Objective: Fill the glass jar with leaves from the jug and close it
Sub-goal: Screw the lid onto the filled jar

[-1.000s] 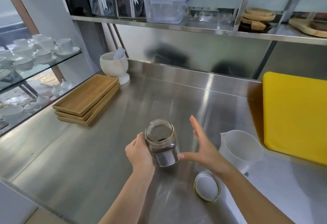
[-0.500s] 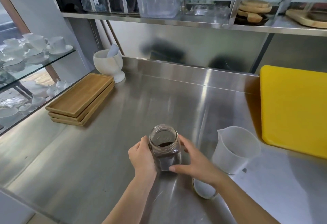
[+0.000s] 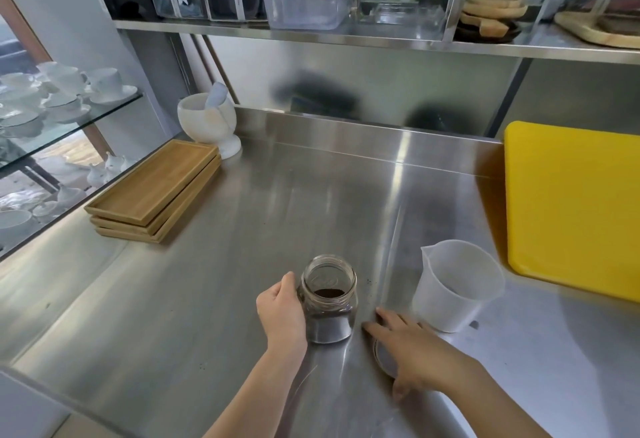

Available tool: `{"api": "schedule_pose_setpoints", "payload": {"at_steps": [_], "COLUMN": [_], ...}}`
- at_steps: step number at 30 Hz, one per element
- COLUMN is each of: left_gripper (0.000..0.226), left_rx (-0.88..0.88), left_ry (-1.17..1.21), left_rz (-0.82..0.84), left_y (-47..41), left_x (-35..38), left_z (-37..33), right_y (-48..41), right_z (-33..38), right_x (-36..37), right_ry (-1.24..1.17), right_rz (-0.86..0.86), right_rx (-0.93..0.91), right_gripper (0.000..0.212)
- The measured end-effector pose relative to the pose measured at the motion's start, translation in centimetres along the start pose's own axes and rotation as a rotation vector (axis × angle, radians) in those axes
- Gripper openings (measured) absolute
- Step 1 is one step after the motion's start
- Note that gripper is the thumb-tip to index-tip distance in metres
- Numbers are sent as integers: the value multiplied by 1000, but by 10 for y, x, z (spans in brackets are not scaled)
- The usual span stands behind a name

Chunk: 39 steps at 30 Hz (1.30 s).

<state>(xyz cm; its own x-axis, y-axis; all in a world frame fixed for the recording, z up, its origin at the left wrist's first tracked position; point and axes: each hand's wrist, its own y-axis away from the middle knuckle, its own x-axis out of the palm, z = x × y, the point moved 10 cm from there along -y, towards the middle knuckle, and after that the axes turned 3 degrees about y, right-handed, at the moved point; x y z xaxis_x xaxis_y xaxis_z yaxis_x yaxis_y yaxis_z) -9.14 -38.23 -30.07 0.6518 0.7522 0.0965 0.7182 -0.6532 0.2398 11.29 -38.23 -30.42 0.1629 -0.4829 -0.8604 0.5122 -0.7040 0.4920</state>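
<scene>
The glass jar stands lidless on the steel counter, dark leaves filling roughly its lower two thirds. My left hand wraps around the jar's left side. Just right of the jar, my right hand lies spread flat over the round lid, which rests on the counter and is mostly hidden under the palm. My thumb sits at the lid's near edge. The white translucent jug stands upright to the right and looks empty.
A yellow cutting board lies at the far right. Stacked wooden trays and a white mortar with pestle sit at the back left. A glass shelf of cups is on the left. A steel shelf runs overhead.
My right hand left the jar's right side and dropped down onto the lid on the counter. The left hand kept hold of the jar, which now stands on the counter.
</scene>
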Motion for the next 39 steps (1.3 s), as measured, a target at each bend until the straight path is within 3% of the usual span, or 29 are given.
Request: {"api": "schedule_pose_setpoints", "payload": {"at_steps": [6,13,22,25,27,31,39], "left_gripper": [41,42,42,41,43,39,43], "left_rx": [-10,-2,30,50,65,88,98], "left_ry": [16,6,-41,-62,-69,-79,-90], "left_rz": [9,99,171,188,198,219,265], "left_y": [-1,-5,-9,-9,-8,-8,-9], "left_x": [0,9,14,14,15,16,18], "left_z": [5,5,1,0,-2,-3,-3], "right_y": [-4,0,21,35,37,32,4], "right_z": [-7,-11,-19,-33,-33,-10,38], "right_x": [-22,-70,-138,-152,-154,-149,-118], "right_ry": [18,-312,-408,-628,-798,-923,-835], "right_rz": [-166,-270,-723,-974,-1045,-1043,-743], "right_rx": [-16,-50,94,176,142,15,-224], "right_gripper": [65,79,45,45,47,48,45]}}
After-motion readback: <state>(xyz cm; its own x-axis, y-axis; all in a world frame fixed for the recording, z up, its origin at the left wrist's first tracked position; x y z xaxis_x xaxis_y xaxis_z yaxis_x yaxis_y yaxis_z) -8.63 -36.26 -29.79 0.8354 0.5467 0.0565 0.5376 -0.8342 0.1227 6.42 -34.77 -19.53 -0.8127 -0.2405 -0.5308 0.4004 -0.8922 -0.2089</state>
